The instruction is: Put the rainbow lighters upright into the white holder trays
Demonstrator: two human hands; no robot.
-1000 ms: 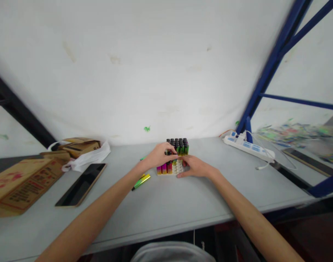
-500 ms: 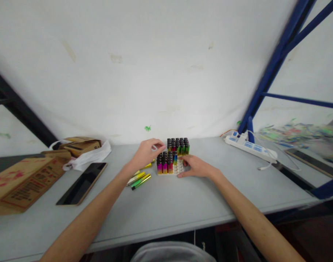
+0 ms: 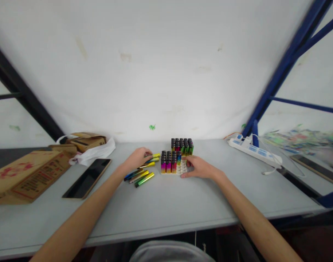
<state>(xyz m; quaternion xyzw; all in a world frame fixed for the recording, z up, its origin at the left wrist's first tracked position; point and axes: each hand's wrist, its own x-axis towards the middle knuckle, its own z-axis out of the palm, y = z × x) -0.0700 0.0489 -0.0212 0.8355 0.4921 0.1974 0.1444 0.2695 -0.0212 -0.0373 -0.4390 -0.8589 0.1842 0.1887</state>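
My left hand [image 3: 139, 158] is over the loose lighters at the left, its fingers closed round the end of a yellow lighter [image 3: 156, 155]. Several more lighters lie on their sides below it, among them a green-and-gold one [image 3: 144, 179]. My right hand [image 3: 198, 167] grips the right side of a white tray [image 3: 183, 168] with rows of slots, thumb at the front and fingers behind. Upright lighters [image 3: 168, 162] with black tops and pink, red and blue bodies fill the tray's left part; white slots show at its right.
Behind the tray stands a block of upright lighters [image 3: 182, 145]. A phone [image 3: 87, 178], a white plastic bag [image 3: 97, 153] and cardboard boxes [image 3: 32, 178] lie at the left. At the right are a power strip [image 3: 254, 150] with cables and a blue metal frame [image 3: 282, 69].
My left hand has moved from above the tray's upright lighters leftward and down to the loose ones, closing on one. The right hand stays on the tray. The view has shifted slightly.
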